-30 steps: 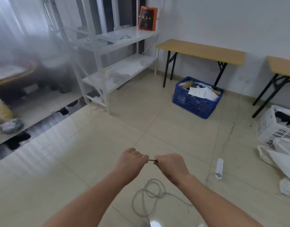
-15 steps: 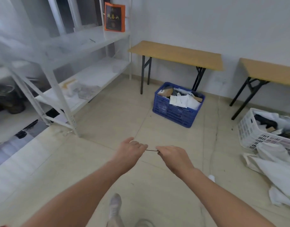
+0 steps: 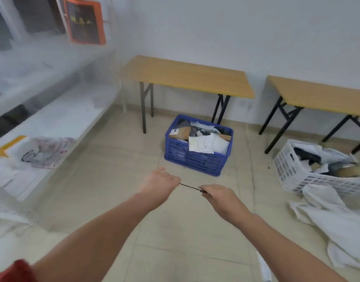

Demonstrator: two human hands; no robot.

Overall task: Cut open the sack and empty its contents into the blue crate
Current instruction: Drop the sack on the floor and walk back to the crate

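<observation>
Head view: the blue crate (image 3: 197, 157), off to the side a second ago, is now brought dead ahead beyond the hands, so an approach is judged underway. A thin blade (image 3: 190, 186) is pinched between left hand (image 3: 162, 185) and right hand (image 3: 219, 197). Parcels (image 3: 203, 142) are heaped in the crate. A white basket (image 3: 293, 171) holding bags, and limp white sacking (image 3: 335, 218), are seen right of the right hand.

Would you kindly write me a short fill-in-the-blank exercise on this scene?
1. The blue crate stands on the floor beside a ____ table.
2. Both hands, left hand and right hand, pinch one thin ____ tool.
3. The white crate lies to the blue crate's ____.

Missing words: wooden; metal; right
</observation>
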